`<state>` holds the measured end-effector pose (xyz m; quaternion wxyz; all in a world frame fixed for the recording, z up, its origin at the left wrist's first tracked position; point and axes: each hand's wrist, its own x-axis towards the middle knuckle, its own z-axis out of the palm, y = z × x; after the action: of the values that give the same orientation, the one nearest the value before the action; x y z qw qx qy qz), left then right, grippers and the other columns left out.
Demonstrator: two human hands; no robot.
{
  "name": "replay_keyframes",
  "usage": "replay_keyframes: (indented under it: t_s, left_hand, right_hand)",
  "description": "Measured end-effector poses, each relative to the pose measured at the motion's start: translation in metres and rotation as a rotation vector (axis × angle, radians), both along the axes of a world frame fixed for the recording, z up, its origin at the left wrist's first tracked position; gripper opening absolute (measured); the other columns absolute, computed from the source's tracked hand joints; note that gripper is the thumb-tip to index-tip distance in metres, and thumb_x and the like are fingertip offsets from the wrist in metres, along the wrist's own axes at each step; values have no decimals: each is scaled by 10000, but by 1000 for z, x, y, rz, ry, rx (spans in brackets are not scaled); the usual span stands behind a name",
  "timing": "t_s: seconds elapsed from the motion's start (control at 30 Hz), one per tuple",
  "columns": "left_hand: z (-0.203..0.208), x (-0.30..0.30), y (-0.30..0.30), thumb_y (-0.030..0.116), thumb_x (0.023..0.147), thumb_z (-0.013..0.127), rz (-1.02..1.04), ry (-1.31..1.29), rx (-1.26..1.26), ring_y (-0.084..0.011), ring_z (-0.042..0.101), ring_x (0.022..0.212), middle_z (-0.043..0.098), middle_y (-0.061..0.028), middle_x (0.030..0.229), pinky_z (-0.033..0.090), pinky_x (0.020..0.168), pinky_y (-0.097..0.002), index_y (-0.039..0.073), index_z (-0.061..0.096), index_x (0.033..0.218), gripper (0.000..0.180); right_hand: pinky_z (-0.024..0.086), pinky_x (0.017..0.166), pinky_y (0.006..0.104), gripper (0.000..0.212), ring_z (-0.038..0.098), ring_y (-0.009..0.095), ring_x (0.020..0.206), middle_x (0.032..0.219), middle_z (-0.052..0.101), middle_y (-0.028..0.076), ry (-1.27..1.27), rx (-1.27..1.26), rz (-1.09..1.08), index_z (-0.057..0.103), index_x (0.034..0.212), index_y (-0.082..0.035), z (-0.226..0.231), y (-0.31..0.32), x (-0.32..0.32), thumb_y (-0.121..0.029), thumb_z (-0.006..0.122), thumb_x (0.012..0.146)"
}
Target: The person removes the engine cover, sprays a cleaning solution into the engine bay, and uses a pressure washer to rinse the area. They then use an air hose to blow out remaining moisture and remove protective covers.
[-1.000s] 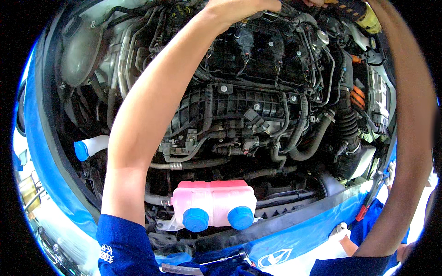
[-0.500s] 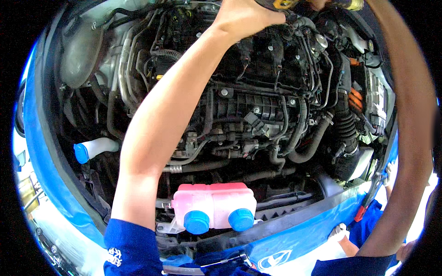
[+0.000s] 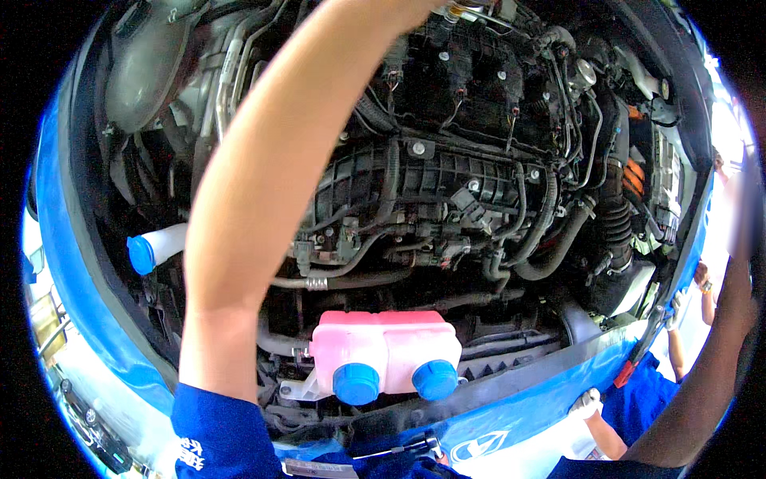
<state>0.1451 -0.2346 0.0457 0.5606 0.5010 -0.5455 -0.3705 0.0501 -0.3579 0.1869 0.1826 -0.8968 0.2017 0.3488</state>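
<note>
Pink, twin-capped plastic tank (image 3: 388, 347) nearest, at lower centre, just right of bare left arm (image 3: 247, 191); blue-capped white filler neck (image 3: 169, 246) on the other side, partly behind that arm. Beyond, black ribbed manifold (image 3: 435, 182) and dark hose (image 3: 554, 254). For sound work at this reach, advisable to hold the arm clear of hose and tank, to avoid leaning on either, and to apply force squarely rather than pry. Farthest, at the upper edge of view, black engine top (image 3: 479, 104) and bright metal bar (image 3: 488, 20), near left hand (image 3: 411, 11). Cannot see left fingers past that edge, nor tell whether spread, pressed together or pinching the bar. Cannot tell for right fingers either, with right hand out of view and only right arm (image 3: 710, 375) showing.
</note>
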Motion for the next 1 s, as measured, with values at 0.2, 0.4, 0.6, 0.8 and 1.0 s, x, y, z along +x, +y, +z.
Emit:
replay_keyframes:
  t_s: [0.2, 0.4, 0.6, 0.8, 1.0]
  left_hand:
    - [-44, 39, -12, -29, 657, 752, -203, 212, -185, -129, 637, 846, 686, -72, 968, 524, 788, -281, -12, 659, 1030, 385]
    - [-53, 52, -18, -22, 649, 738, -109, 127, -171, -120, 625, 819, 684, -46, 921, 515, 748, -269, -2, 677, 972, 329]
    - [-47, 49, -10, 31, 672, 751, -57, 155, -113, -109, 606, 784, 674, -34, 890, 503, 723, -265, 4, 674, 962, 300]
    - [-57, 50, -14, 47, 685, 767, -1, 179, -157, -104, 602, 769, 668, -29, 872, 500, 708, -265, 6, 672, 947, 282]
    - [-63, 45, -19, 39, 670, 783, 107, 189, -178, -108, 615, 759, 678, -37, 864, 505, 688, -267, 13, 686, 922, 271]
  right_hand:
    - [447, 548, 290, 261, 554, 139, 601, 728, 632, 57, -161, -50, -174, 653, 877, 11, -39, 18, 8, 25, 686, 619]
    - [490, 659, 288, 374, 590, 150, 764, 875, 670, 81, -195, -94, -154, 650, 975, 12, -44, 20, 24, 32, 699, 605]
    - [500, 702, 310, 371, 599, 173, 785, 887, 672, 84, -86, 31, -138, 644, 993, 15, -36, 21, 37, 63, 689, 628]
    - [496, 768, 312, 370, 599, 189, 847, 914, 665, 103, -72, 55, -99, 633, 1008, 22, -46, -2, 45, 77, 685, 646]
    - [394, 479, 285, 226, 522, 142, 588, 672, 569, 37, -6, 134, -87, 617, 847, 14, -54, -17, 56, 80, 631, 631]
